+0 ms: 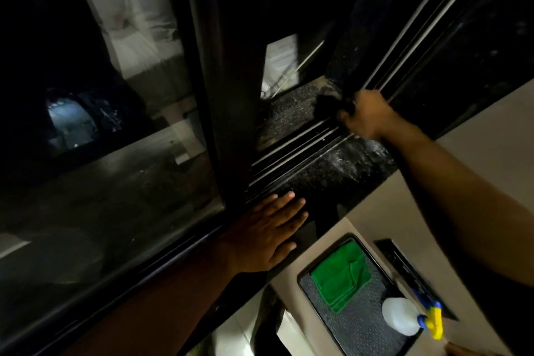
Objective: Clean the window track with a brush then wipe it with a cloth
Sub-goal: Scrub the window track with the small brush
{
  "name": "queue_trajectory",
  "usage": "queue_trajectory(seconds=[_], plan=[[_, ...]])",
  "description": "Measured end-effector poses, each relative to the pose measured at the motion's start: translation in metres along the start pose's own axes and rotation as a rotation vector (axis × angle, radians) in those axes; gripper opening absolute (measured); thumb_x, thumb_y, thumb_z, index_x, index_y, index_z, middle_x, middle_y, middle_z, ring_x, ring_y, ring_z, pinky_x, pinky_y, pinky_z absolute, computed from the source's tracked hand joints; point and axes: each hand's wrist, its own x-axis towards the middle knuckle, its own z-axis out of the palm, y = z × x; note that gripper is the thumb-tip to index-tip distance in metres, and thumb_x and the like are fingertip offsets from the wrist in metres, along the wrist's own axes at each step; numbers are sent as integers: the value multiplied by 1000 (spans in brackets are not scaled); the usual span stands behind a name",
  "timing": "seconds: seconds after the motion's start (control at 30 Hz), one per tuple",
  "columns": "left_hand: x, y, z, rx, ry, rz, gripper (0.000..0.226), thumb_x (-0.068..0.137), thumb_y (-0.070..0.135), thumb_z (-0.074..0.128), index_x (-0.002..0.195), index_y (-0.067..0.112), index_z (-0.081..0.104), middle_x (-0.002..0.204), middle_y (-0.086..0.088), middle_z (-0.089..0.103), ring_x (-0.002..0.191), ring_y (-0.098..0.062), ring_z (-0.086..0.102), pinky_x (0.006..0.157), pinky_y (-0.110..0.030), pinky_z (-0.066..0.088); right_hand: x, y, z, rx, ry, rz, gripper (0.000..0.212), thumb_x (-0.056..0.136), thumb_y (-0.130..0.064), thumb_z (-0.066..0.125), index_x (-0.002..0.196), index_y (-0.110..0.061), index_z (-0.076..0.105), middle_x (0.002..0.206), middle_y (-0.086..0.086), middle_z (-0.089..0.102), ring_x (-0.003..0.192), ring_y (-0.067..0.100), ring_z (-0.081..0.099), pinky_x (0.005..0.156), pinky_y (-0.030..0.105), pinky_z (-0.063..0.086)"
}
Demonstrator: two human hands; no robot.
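The window track (291,153) runs diagonally from lower left to upper right, dark with pale metal rails. My right hand (367,114) is closed around a dark brush (328,101) whose head rests at the far side of the track; the hand is motion-blurred. My left hand (271,233) lies flat, fingers spread, on the dark granite sill (341,170) beside the sliding window frame (228,95). A folded green cloth (339,276) lies on a dark tray (358,326) below the sill.
A white spray bottle (401,316) with a yellow and blue trigger lies on the tray next to the cloth. The glass pane (101,196) fills the left. A beige wall (476,182) lies under the sill at right.
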Motion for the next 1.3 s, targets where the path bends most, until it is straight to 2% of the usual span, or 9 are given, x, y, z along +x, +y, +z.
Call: queue_trajectory(seconds=[0.1, 0.23, 0.37, 0.6, 0.73, 0.9, 1.1, 1.2, 1.3], plan=[[-6, 5, -1, -14, -7, 8, 59, 101, 43, 22, 154, 15, 21, 163, -7, 12, 151, -27, 4, 120, -48, 16, -6, -1, -9, 520, -54, 28, 20, 91, -17, 60, 91, 2, 64, 70, 17, 67, 49, 14, 64, 45, 26, 55], [-7, 5, -1, -15, -24, -1, 60, 101, 42, 19, 155, 16, 13, 164, -6, 4, 151, -26, -4, 121, -47, 10, 2, 35, -28, 13, 270, 101, 24, 90, -20, 58, 88, 3, 63, 78, 20, 64, 76, 35, 67, 56, 35, 49], [-8, 5, -1, -29, -9, 4, 61, 100, 43, 25, 154, 15, 19, 163, -7, 10, 151, -27, 4, 120, -49, 16, -20, -6, 14, 60, 96, 26, 15, 88, -14, 58, 87, 0, 62, 73, 14, 60, 68, 26, 62, 54, 25, 45], [-6, 3, -3, -10, -37, 20, 65, 98, 51, 27, 154, 18, 18, 163, -7, 9, 151, -27, 3, 121, -48, 12, -41, -59, 16, 863, -193, -46, 11, 90, -13, 61, 88, -2, 62, 55, 7, 67, 40, 14, 58, 36, 23, 47], [-8, 4, -4, 1, -26, 8, 65, 98, 51, 26, 154, 19, 17, 164, -7, 7, 151, -26, 1, 122, -45, 10, -53, -62, 34, 668, -251, 7, 16, 91, -13, 60, 95, 2, 62, 68, 17, 64, 49, 21, 58, 40, 24, 51], [-7, 4, -2, 3, -8, 14, 65, 98, 53, 22, 155, 21, 13, 164, -5, 3, 151, -23, -3, 122, -43, 8, -38, -11, -16, -64, 86, 189, 18, 87, -11, 61, 90, 7, 60, 89, 29, 63, 81, 35, 65, 64, 36, 47], [-6, 2, 3, -15, 36, 28, 67, 97, 53, 25, 154, 20, 18, 164, -6, 8, 151, -24, 2, 122, -43, 8, -66, -74, 12, 679, -68, 6, 13, 91, -11, 58, 84, -14, 68, 63, 8, 66, 47, 13, 61, 39, 21, 48], [-6, 2, 5, -18, 44, 19, 67, 97, 53, 25, 154, 20, 16, 164, -6, 7, 151, -23, 1, 123, -42, 5, -68, -92, 46, 606, -201, 2, 7, 91, -11, 59, 88, -8, 65, 66, 11, 62, 49, 16, 57, 41, 23, 48], [-5, 0, 6, -32, 41, 13, 67, 97, 53, 26, 154, 20, 15, 164, -5, 6, 151, -23, -1, 123, -41, 4, -42, -48, 30, 257, 23, 92, 16, 90, -10, 59, 98, 3, 64, 80, 20, 65, 59, 14, 63, 62, 39, 55]])
